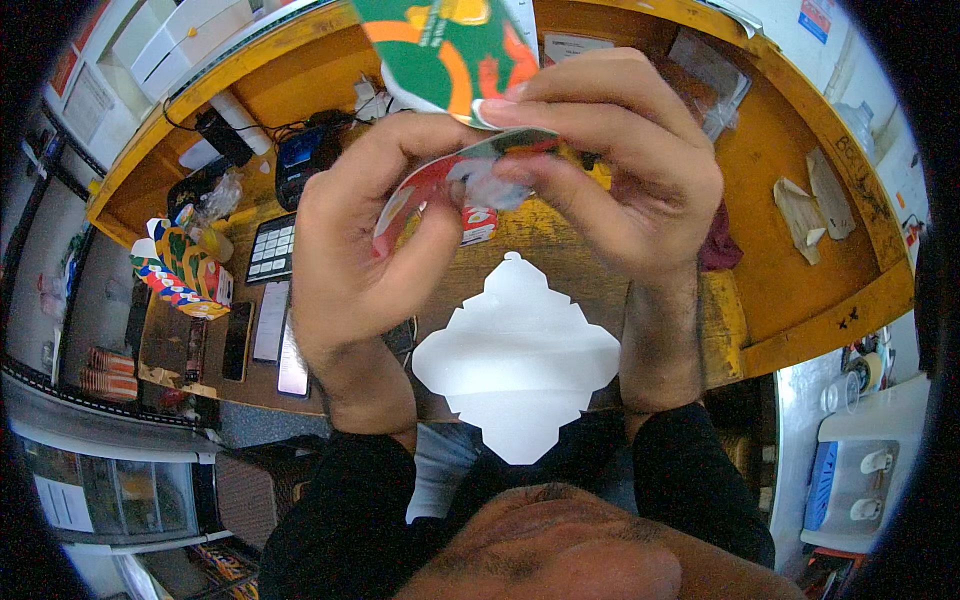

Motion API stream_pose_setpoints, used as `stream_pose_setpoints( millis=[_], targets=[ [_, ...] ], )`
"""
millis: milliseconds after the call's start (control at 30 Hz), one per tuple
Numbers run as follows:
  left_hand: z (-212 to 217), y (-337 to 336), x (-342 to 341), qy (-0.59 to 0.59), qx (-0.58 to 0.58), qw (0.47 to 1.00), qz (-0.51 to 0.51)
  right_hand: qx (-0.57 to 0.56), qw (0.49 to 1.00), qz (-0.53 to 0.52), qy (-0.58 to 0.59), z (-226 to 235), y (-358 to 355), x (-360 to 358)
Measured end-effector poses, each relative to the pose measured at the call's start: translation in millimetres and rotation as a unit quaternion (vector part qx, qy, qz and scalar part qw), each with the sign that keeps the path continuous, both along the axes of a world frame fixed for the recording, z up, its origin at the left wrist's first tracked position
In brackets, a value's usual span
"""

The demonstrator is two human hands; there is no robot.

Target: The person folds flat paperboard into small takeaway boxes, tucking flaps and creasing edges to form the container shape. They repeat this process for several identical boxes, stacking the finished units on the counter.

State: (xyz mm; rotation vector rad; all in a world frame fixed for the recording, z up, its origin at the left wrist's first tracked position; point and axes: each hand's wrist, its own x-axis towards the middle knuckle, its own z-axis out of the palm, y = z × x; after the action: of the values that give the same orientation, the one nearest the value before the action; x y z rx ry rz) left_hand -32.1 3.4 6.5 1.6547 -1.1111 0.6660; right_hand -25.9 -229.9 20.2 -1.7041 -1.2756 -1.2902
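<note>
Close in front of the camera, my left hand (350,250) and my right hand (620,170) both grip a flat printed cardboard box blank (440,50), green, orange and red, with white inside. Its lower flap (420,190) is bent between my thumbs and fingertips. Beneath my wrists a white, diamond-shaped cardboard blank (515,355) with notched edges lies flat on the wooden counter (790,300).
A stack of folded colourful boxes (185,270) stands at the left, beside a calculator (272,248), two phones (255,335) and a card terminal (300,160). Folded paper pieces (810,205) lie at the right. A raised yellow rim (830,310) bounds the counter.
</note>
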Motion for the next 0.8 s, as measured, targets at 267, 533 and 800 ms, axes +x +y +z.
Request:
stream_pose_setpoints(
  millis=[267, 533, 800],
  targets=[
    [0, -15, 2, -0.070, -0.080, 0.994, 0.028, -0.015, 0.996, -0.050, -0.077, 1, -2, -9],
    [-4, -10, 5, -0.102, -0.123, 0.987, 0.031, 0.027, 0.999, -0.027, -0.030, 7, -2, -12],
    [-16, -17, 14, -0.115, -0.135, 0.983, 0.054, 0.082, 0.993, 0.016, 0.087, 4, 23, -21]
  ],
)
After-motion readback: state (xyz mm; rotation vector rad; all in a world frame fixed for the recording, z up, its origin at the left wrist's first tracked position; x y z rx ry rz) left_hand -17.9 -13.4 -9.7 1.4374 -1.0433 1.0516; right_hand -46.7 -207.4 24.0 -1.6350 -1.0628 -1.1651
